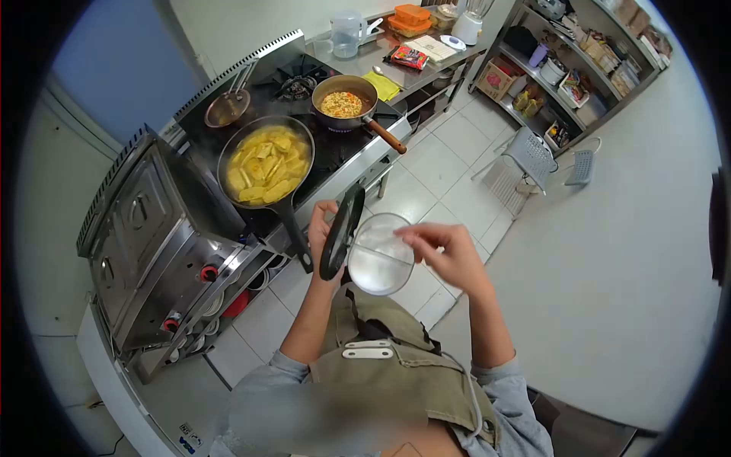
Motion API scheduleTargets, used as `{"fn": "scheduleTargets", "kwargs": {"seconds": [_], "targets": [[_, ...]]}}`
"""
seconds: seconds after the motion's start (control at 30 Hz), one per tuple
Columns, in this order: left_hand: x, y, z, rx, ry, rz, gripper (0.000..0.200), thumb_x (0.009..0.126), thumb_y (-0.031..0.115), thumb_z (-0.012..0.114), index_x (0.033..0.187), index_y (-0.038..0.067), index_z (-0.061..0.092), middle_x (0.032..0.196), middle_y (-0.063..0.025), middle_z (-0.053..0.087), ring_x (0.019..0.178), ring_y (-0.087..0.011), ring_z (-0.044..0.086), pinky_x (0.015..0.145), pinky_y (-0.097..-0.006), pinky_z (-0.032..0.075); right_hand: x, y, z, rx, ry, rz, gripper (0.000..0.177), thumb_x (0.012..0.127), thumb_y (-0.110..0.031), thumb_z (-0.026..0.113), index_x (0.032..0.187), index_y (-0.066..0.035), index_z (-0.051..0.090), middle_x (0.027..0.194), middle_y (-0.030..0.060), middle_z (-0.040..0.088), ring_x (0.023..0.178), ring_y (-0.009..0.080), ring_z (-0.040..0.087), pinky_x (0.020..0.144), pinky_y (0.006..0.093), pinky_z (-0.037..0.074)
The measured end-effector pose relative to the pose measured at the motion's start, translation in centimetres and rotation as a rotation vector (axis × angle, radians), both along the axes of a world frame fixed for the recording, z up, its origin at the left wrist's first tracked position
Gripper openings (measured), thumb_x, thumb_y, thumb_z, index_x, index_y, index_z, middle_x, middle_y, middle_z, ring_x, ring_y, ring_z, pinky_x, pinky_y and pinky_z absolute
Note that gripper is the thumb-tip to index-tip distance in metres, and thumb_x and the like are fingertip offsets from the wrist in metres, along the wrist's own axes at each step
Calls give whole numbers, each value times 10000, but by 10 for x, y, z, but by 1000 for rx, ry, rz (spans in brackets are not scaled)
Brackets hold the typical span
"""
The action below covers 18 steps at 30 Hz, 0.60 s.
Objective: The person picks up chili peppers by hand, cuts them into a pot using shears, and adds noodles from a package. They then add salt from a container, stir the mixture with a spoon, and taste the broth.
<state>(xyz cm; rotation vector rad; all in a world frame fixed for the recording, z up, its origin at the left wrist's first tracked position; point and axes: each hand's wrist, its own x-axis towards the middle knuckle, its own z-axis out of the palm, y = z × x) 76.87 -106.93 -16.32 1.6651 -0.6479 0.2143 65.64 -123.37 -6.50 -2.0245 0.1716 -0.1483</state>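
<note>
My left hand (320, 222) is wrapped around a clear round seasoning container (381, 284), whose black lid (343, 233) stands flipped up on the left. A divider splits the container in two, and white grains, like salt or sugar, lie inside. Over its right rim, my right hand (448, 257) has its fingertips drawn together in a pinch; what is between them is too small to make out. Ahead on the stove, a black frying pan (288, 217) holds yellow pieces (266, 164) in liquid. Beyond it sits a saucepan (369, 85) of instant noodles (341, 104) in broth.
A small metal pan (227, 109) rests at the stove's back left. Across the steel counter (365, 65) are a clear pitcher (345, 34), a red noodle packet (406, 58) and a yellow cloth (381, 86). A covered steel warmer (145, 236) stands left, a white table (609, 282) right.
</note>
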Motion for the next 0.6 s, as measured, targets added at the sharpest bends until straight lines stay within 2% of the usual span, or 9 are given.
{"fn": "scheduleTargets", "kwargs": {"seconds": [0.03, 0.07, 0.1, 0.23, 0.3, 0.37, 0.47, 0.5, 0.6], "targets": [[14, -13, -6, -76, 26, -2, 342, 822, 50, 640, 995, 94, 348, 766, -37, 611, 590, -6, 530, 439, -124, 314, 17, -17, -9, 289, 68, -49, 152, 873, -115, 560, 930, -34, 675, 644, 17, 588, 571, 82, 539, 498, 205, 399], [30, -24, -7, -414, 336, -251, 321, 834, 29, 621, 985, 91, 344, 720, -19, 594, 555, -2, 507, 441, -124, 310, 34, -34, -16, 364, 1, -41, 204, 907, -133, 511, 950, 14, 646, 679, 16, 596, 586, 54, 527, 506, 202, 403], [43, -36, -7, -421, 328, -241, 321, 834, 29, 621, 985, 91, 344, 720, -19, 594, 555, -2, 507, 441, -124, 310, 51, -51, -21, 444, 22, -59, 190, 897, -137, 525, 934, 20, 626, 679, 26, 598, 579, 58, 520, 519, 195, 406], [99, -90, 5, -687, 516, -245, 283, 856, -50, 550, 964, 96, 333, 616, 4, 550, 494, 7, 455, 442, -127, 293, 112, -103, -21, 459, 64, 6, 118, 862, -106, 560, 860, 5, 602, 686, 26, 593, 585, 57, 505, 534, 187, 404], [121, -110, 7, -777, 590, -265, 274, 858, -53, 542, 957, 90, 330, 619, -2, 556, 512, 9, 472, 446, -128, 296, 137, -122, -15, 205, -28, -18, 84, 830, -70, 595, 844, 13, 597, 687, 25, 612, 569, 61, 524, 533, 205, 433], [143, -130, 4, -675, 526, -155, 256, 861, -56, 529, 934, 79, 324, 575, 21, 514, 490, 24, 423, 437, -132, 267, 159, -136, -1, -130, -143, 56, 80, 797, -7, 588, 877, 0, 592, 674, 53, 591, 576, 106, 570, 527, 227, 454], [163, -144, 17, -546, 474, -166, 266, 855, -53, 543, 923, 77, 320, 543, 43, 481, 489, 33, 392, 441, -132, 226, 185, -144, 27, -312, -190, 149, 159, 788, 12, 592, 941, -26, 579, 812, 104, 599, 684, 247, 611, 579, 349, 497], [168, -147, 22, -492, 468, -123, 273, 852, -50, 550, 922, 76, 319, 532, 53, 463, 486, 37, 371, 442, -134, 210, 193, -148, 25, -299, -183, 168, 159, 788, 12, 592, 941, -26, 579, 812, 104, 599, 684, 247, 611, 579, 349, 497], [178, -154, 18, -491, 438, -44, 281, 846, -55, 555, 925, 73, 317, 515, 69, 410, 476, 39, 322, 442, -142, 183, 216, -163, 17, -521, -326, 259, 140, 762, -9, 620, 897, -33, 593, 775, 94, 563, 718, 258, 591, 610, 349, 491]]}}
